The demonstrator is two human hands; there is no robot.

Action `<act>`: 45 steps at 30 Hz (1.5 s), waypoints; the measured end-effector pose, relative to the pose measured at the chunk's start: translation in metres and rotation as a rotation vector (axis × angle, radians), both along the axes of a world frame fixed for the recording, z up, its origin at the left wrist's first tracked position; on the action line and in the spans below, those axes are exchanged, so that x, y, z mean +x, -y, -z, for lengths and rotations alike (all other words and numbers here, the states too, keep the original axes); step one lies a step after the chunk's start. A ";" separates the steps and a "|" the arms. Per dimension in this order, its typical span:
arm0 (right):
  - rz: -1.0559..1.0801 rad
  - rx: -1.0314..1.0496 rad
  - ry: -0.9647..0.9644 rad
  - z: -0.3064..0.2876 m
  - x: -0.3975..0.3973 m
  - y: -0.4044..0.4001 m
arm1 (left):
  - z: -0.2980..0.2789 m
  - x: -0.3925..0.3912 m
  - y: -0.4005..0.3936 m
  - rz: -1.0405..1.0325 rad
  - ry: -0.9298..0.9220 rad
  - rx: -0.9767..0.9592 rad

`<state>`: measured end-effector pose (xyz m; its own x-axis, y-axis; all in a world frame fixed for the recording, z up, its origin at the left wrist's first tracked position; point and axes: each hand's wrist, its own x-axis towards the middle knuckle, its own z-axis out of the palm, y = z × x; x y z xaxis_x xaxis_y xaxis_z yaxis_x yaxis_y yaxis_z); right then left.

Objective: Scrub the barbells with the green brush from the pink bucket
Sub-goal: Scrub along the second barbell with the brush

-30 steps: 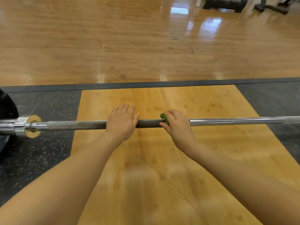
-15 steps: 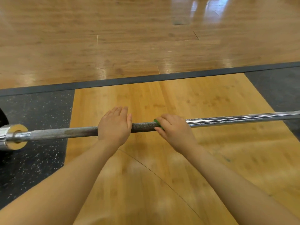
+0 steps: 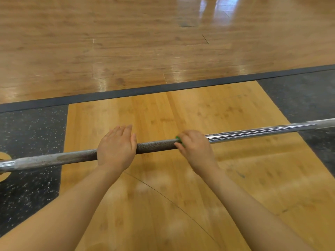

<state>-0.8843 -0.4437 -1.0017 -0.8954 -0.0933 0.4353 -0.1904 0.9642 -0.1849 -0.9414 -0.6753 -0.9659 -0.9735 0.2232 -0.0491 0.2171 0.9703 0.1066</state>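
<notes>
Light wooden lifting platform (image 3: 163, 205) under long grey steel barbell (image 3: 155, 146). Left hand (image 3: 116, 149) rests flat on bar, fingers straight. Right hand (image 3: 194, 147) grips small green brush (image 3: 178, 139) against bar.

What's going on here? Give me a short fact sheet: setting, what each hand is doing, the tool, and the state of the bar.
setting: wooden lifting platform with black rubber flooring on each side
barbell: lies across the platform, dull knurled section between the hands, shiny chrome to the right
left hand: rests flat on the bar, fingers straight
right hand: grips the green brush against the bar
brush visibility: mostly hidden, only a green edge shows
pink bucket: not in view
</notes>
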 end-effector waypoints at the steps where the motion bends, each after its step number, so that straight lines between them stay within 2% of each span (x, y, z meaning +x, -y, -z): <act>1: 0.060 -0.024 -0.001 0.002 0.003 -0.014 | -0.001 0.000 -0.001 -0.004 0.002 0.007; 3: 0.139 -0.038 0.003 0.003 0.012 -0.042 | -0.002 0.001 -0.001 -0.005 -0.002 0.018; 7: 0.115 -0.062 0.050 0.001 0.012 -0.058 | -0.003 0.001 -0.001 -0.012 0.000 0.026; 13: 0.187 -0.299 -0.055 -0.015 0.022 -0.042 | -0.007 0.006 -0.003 -0.036 0.033 0.035; 20: 0.136 -0.206 -0.152 -0.037 0.033 -0.042 | -0.008 0.017 -0.002 -0.046 0.057 0.033; 27: 0.124 -0.170 -0.063 -0.023 0.061 -0.042 | -0.008 0.034 0.002 -0.035 0.049 0.028; 38: 0.120 -0.180 -0.114 -0.044 0.083 -0.038 | 0.003 0.070 0.009 -0.022 0.082 -0.026; 45: 0.089 -0.214 -0.049 -0.043 0.091 -0.019 | 0.006 0.101 0.014 0.007 0.066 -0.008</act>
